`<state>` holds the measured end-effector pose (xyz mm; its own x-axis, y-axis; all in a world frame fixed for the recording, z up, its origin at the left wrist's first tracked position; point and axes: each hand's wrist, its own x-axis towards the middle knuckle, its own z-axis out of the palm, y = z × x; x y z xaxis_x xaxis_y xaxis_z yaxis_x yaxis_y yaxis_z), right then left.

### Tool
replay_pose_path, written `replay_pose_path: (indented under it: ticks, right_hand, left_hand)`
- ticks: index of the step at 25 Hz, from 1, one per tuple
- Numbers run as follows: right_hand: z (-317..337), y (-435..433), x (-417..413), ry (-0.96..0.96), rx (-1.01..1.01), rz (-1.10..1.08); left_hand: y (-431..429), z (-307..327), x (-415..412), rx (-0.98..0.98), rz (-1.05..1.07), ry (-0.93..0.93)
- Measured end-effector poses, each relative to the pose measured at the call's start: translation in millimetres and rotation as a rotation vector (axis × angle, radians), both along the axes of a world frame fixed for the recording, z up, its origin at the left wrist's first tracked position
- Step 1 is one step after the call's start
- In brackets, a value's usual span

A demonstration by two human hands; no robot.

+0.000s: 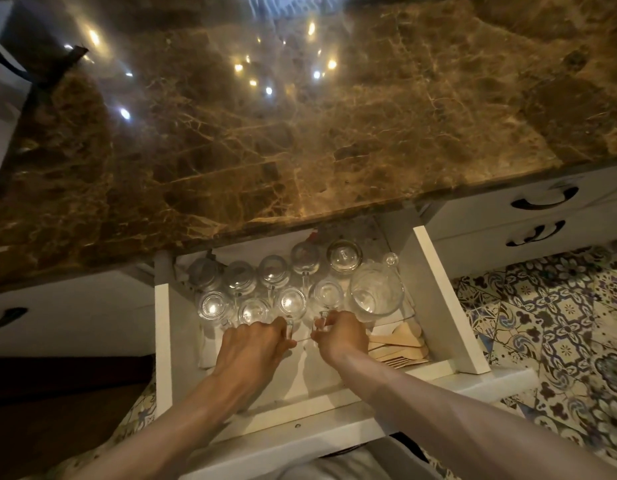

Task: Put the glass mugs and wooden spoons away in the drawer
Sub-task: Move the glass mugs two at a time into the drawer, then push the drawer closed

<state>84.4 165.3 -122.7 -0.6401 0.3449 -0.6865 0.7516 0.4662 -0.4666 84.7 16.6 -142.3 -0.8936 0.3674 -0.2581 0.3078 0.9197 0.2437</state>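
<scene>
Glass mugs (272,275) are standing in the drawer (449,306); left hand (255,344) and right hand (340,336) are each pinching a front-row handle.

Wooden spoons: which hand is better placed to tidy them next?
Probably right: the right hand lies just beside the wooden spoons, while the left hand is farther off. Both pinch mug handles.

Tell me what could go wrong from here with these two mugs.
1. The left hand and right hand each grip a mug handle; the left-hand mug and right-hand mug stand close in packed rows, so a knock may chip glass.
2. The large glass beside the right-hand mug is another likely contact.
3. The wooden spoons lie by the right wrist and may get shoved.
</scene>
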Motion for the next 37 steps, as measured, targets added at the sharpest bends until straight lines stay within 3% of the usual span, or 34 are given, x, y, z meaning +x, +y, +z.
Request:
replay_pose_path:
  ticks: [14,16,20,25,27,29,32,37]
  right_hand:
    - [-7.4,-0.4,-7.5,-0.122,-0.013,0.107]
    - [-6.7,2.0,-7.9,-0.136,-0.113,0.081]
    - [10.8,5.9,-5.1,-0.16,-0.368,-0.171]
    - [45.4,6.1,14.1,-0.086,-0.503,-0.371]
    - [59.5,9.7,24.5,-0.02,-0.625,-0.399]
    - [69.4,11.6,35.4,0.07,-0.773,-0.395]
    - [81.5,5.8,46.4,0.203,-0.967,-0.44]
    - [97.1,-5.1,76.3,0.308,-1.159,-0.594]
  left_hand:
    - [2.9,-1.1,-5.7,-0.041,0.041,-0.058]
    - [2.1,1.5,-5.3,-0.015,0.044,-0.089]
    - [1.7,19.5,-8.5,0.059,0.064,-0.103]
    - [-0.8,68.5,-24.6,0.226,0.135,-0.048]
    - [-2.9,95.5,-30.2,0.418,0.095,0.124]
    - [-7.4,120.7,-42.5,0.52,0.02,0.425]
    - [-19.6,138.5,-79.4,0.439,0.096,0.664]
    - [-49.0,119.7,-127.8,0.166,0.352,0.485]
